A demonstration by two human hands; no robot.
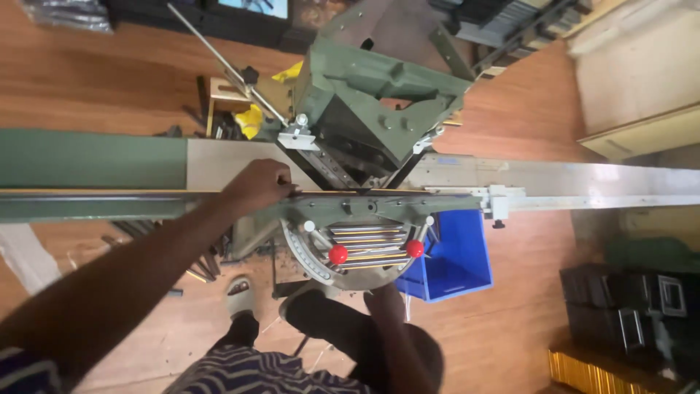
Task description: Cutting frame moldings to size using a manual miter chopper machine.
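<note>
My left hand (pixel 259 184) rests with curled fingers on a long thin metal profile (pixel 87 194) that lies along the fence of a green mitre saw (pixel 372 87). The hand presses the profile just left of the saw head. My right forearm (pixel 397 328) reaches up under the saw's round turntable (pixel 364 248), which hides the hand. Two red knobs (pixel 337 254) (pixel 415 249) stick out of the turntable's front.
A pale metal extension rail (pixel 583 186) runs right from the saw; a green one (pixel 87 157) runs left. A blue plastic bin (pixel 459 255) stands under the saw on the wooden floor. Dark stacked profiles (pixel 627 306) lie at right. My sandalled foot (pixel 239 292) is below.
</note>
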